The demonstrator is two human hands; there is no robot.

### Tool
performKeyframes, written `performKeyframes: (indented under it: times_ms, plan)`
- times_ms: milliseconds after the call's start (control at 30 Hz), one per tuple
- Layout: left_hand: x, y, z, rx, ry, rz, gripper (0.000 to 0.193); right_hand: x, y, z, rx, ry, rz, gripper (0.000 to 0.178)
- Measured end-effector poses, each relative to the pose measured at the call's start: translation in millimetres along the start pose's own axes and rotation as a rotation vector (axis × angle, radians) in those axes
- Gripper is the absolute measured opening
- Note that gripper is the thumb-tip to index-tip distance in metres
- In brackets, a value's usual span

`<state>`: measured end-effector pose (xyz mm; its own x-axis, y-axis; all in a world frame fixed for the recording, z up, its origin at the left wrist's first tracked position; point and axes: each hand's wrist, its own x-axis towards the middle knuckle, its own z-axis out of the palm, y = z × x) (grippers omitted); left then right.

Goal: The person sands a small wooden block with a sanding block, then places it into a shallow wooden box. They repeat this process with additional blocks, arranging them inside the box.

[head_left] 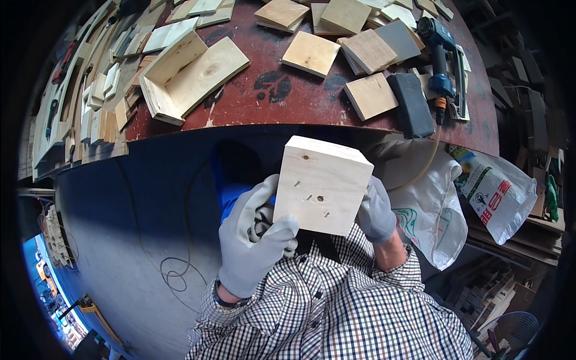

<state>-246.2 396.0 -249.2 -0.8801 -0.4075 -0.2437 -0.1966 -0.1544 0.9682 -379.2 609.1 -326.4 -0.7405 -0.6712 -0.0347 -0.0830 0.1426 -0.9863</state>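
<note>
In front of my chest I hold a thick, square wooden block [324, 180] of pale wood, tilted, with one broad face turned up. That face has a dark knot, a small round hole and several short slot-like marks. My left hand [249, 231], in a grey-white work glove, grips its lower left corner with the fingers curled. My right hand [377, 210], gloved too, is closed on the right edge; its fingertips are hidden behind the wood. Whether the block is solid or hollow cannot be told from here.
Ahead stands a red worktable [240, 108] with an open-sided wooden box [192, 78], several square boards [311, 54], a dark block [411, 105] and an air nail gun [441, 60] with a hose. White sacks [435, 204] hang at the right. A thin cable [174, 264] lies on the floor.
</note>
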Motion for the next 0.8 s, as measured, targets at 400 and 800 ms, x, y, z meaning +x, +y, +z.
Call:
performKeyframes:
  times_ms: [400,800]
  plan:
    - [-3,-12,-6,0.028,-0.011,0.063,0.059,3,-6,1,-0.001,0.015,-0.03,0.062]
    - [-3,-13,-2,0.014,0.025,0.111,0.06,-1,6,-3,-0.029,-0.01,-0.057,0.056]
